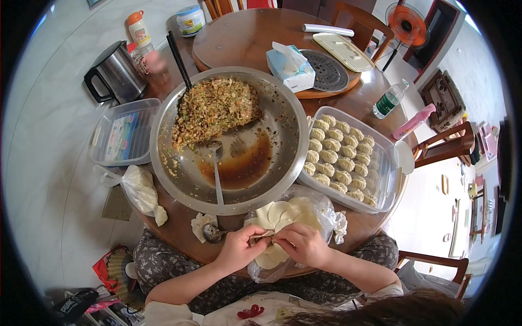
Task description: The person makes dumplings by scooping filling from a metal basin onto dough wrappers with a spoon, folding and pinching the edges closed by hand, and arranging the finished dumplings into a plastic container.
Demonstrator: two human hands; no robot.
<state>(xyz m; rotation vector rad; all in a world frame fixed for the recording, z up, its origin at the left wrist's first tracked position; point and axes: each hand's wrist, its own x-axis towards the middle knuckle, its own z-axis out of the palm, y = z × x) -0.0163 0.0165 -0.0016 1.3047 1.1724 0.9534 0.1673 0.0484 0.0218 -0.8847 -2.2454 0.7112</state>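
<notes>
My left hand [240, 249] and my right hand [302, 244] meet over a pile of round dough wrappers [283, 213] lying on a plastic bag. Between their pinched fingers is a dumpling wrapper [267, 237], mostly covered by the fingertips; any filling in it is hard to make out. Beyond the hands stands a large metal bowl [293, 165] with chopped filling [217, 108], brown liquid, a spoon [218, 179] and black chopsticks [178, 57]. To the right, a clear plastic box [387, 204] holds rows of pleated dumplings [340, 152].
Left of the bowl are a kettle [115, 70], a lidded box [124, 133] and a bagged dough piece [142, 190]. A small metal spoon [211, 232] lies near my left hand. Farther back are a tissue box [291, 68], perforated plate [326, 70] and bottle [390, 100].
</notes>
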